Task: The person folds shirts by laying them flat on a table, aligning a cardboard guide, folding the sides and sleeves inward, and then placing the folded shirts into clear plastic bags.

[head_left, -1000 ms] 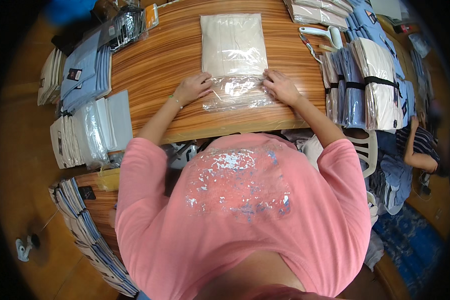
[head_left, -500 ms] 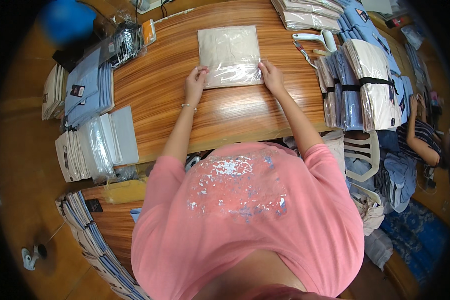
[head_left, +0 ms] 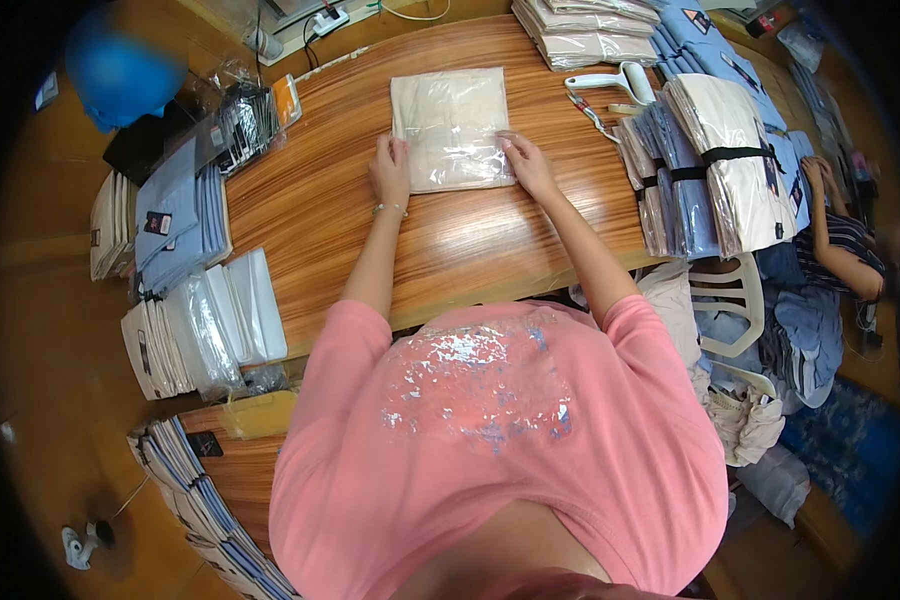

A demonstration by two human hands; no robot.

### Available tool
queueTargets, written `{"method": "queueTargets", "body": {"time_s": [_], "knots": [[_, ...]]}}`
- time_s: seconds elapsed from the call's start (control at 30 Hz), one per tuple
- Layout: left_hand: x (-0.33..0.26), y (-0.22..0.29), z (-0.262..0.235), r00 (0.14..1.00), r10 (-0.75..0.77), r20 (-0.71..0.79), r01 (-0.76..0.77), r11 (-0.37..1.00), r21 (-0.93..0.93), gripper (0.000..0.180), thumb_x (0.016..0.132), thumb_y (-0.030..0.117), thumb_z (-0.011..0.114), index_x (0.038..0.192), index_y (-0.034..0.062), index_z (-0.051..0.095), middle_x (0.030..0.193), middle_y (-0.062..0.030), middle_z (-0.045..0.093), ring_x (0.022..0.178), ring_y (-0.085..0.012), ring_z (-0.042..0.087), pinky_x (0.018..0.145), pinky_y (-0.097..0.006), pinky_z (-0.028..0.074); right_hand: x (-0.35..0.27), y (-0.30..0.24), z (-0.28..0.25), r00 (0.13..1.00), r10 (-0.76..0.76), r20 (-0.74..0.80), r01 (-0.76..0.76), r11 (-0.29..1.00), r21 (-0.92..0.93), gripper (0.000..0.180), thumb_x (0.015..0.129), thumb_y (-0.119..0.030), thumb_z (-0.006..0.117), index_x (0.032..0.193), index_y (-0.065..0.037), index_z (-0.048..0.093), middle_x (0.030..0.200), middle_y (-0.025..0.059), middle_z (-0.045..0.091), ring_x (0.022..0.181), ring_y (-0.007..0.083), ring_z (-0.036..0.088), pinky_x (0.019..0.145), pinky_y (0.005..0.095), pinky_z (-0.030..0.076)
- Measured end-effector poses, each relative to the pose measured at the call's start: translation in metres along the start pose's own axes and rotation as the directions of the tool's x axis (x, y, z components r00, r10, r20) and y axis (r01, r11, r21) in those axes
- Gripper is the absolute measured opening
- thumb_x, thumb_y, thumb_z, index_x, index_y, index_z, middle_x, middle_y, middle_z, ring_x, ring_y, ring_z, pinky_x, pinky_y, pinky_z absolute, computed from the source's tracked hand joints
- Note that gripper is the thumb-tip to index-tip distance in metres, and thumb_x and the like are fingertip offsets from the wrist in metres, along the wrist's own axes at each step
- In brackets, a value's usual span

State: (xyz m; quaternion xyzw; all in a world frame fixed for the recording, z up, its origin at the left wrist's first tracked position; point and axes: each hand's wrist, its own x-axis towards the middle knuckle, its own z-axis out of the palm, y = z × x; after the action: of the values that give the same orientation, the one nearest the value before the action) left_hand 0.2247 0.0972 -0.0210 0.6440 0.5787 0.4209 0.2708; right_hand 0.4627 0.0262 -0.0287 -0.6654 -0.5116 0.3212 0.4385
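A folded beige garment in a clear plastic bag [head_left: 450, 125] lies flat on the wood-grain table [head_left: 320, 220] in front of me. My left hand [head_left: 390, 172] is closed at the bag's left edge, near its lower corner. At the right edge, my right hand [head_left: 530, 165] pinches the bag with thumb and fingers. Light glints off the plastic between the two hands. Some fingertips are hidden at the left edge.
Banded bagged garments [head_left: 735, 160], a white lint roller [head_left: 635, 85] and more beige packages [head_left: 590, 45] stand on the right. At left are blue folded shirts [head_left: 170, 215] and clear plastic sleeves [head_left: 205, 330]. Another person's arm [head_left: 820, 215] shows at far right, beside a white chair [head_left: 740, 305].
My view has shifted slightly, so the table's contents sit differently in the picture. Both hands stay at the bag's sides; the left fingers now lie closer along its edge.
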Motion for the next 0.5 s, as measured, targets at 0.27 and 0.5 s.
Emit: {"method": "queueTargets", "body": {"time_s": [0.27, 0.5], "knots": [[-0.003, 0.005, -0.011, 0.997, 0.057, -0.058, -0.057, 0.998, 0.012, 0.019, 0.095, 0.02, 0.043, 0.09, 0.0039, 0.05, 0.08, -0.0155, 0.066, 0.076, -0.0311, 0.064, 0.065, -0.04, 0.047, 0.012, -0.047, -0.002, 0.892, 0.399, 0.213, -0.452, 0.765, 0.459, 0.028, 0.088, -0.028, 0.057, 0.1, -0.004, 0.067, 0.082, 0.0008, 0.065, 0.069, 0.0076, 0.054, 0.057, 0.0206, 0.039], [0.0, 0.003, 0.0, 0.999, -0.006, -0.05, 0.004, 0.999, -0.051, 0.019, 0.096, 0.019, 0.042, 0.091, 0.003, 0.051, 0.077, -0.0138, 0.066, 0.074, -0.0275, 0.065, 0.064, -0.037, 0.048, 0.028, -0.022, 0.011, 0.954, 0.234, -0.187, -0.25, 0.965, -0.072, 0.028, 0.084, -0.036, 0.06, 0.088, -0.01, 0.07, 0.067, 0.0072, 0.063, 0.065, 0.0193, 0.059, 0.06, 0.0324, 0.043]]}}
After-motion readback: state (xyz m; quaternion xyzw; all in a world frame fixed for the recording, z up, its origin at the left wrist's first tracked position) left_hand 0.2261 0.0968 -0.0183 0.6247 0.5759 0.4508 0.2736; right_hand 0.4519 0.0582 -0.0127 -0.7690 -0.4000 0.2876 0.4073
